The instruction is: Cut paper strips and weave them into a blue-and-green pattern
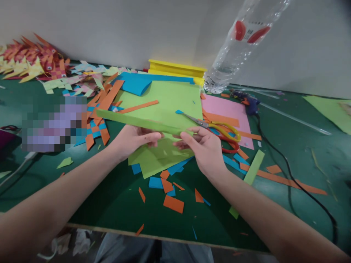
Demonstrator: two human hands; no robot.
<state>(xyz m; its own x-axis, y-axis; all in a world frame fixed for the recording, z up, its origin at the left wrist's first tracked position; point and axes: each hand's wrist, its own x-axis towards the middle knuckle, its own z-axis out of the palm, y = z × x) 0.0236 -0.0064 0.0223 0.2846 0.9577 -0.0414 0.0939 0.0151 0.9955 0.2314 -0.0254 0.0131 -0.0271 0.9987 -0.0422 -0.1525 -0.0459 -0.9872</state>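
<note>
A long folded light green paper strip (131, 119) runs from left to centre above the green table (115, 204). My left hand (134, 140) pinches it near the middle, fingers closed. My right hand (204, 148) grips its right end, fingers curled around it. Under both hands lies a large light green sheet (170, 98) on blue and pink sheets. Scissors (216, 128) with yellow and red handles rest just right of my right hand.
Orange and blue scraps (172, 202) litter the table near its front edge. Woven paper figures (35, 62) are piled at the far left. A clear plastic bottle (238, 47) leans at the back. A glue gun (246, 100) with a black cable (290, 179) lies at the right.
</note>
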